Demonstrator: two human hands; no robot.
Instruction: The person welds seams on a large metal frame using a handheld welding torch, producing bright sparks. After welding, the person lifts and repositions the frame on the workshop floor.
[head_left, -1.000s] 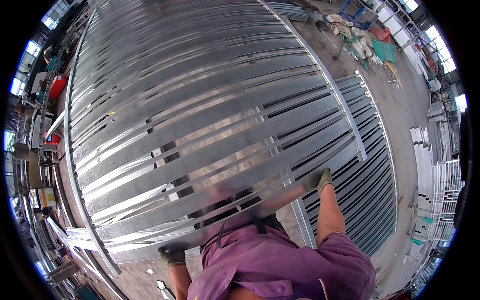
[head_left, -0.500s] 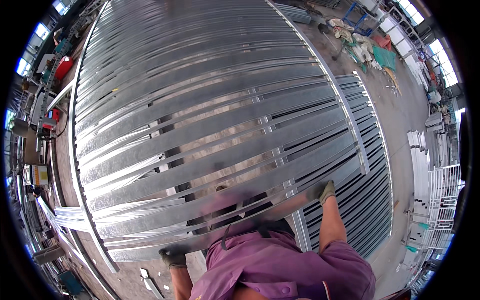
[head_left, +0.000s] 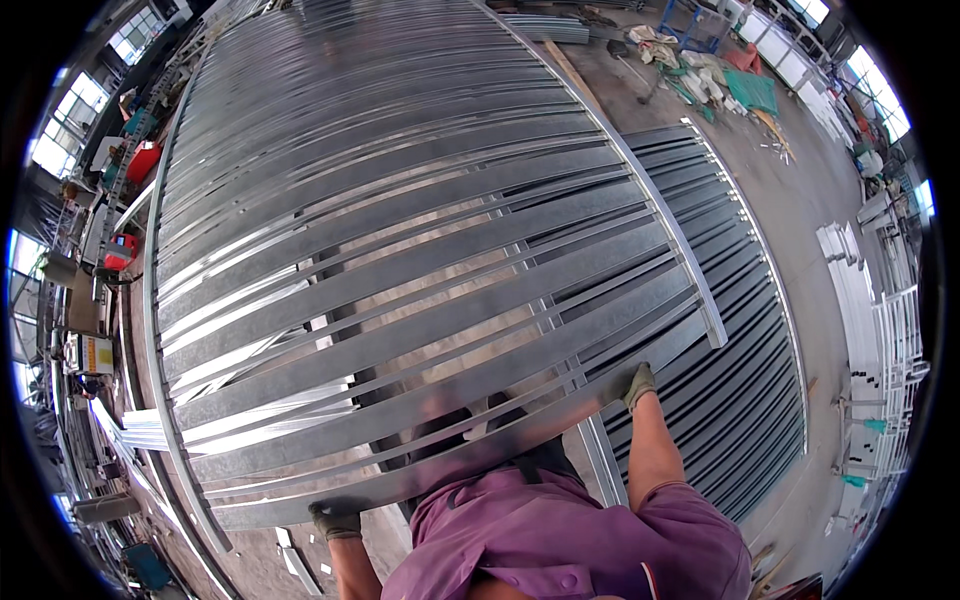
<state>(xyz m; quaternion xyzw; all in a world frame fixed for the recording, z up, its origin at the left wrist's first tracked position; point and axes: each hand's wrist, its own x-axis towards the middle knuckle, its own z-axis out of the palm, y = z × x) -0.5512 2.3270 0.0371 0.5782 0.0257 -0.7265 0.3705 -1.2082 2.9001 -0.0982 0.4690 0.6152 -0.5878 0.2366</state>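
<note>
In front of me lies a large slatted frame of galvanised metal, its flat slats running crosswise between a left rail [head_left: 154, 300] and a right rail [head_left: 660, 205]. Both my hands wear dark greenish gloves and grip the nearest metal slat [head_left: 460, 465]. My left hand [head_left: 335, 522] is closed on its near edge close to the left end. Further right, my right hand [head_left: 640, 387] grips the same edge, short of the right rail. The fingertips are partly hidden behind the metal.
A second stack of dark slats [head_left: 740, 330] lies beneath and to the right. Red machines [head_left: 143, 161] line the left side. Green and white sheeting [head_left: 750, 92] is heaped at the far right. White railings [head_left: 895, 370] stand along the right. Metal offcuts [head_left: 297, 565] lie near my left hand.
The view has shifted slightly, so the frame and surroundings sit differently in the picture. Both hands stay on the nearest slat, with little other visible movement.
</note>
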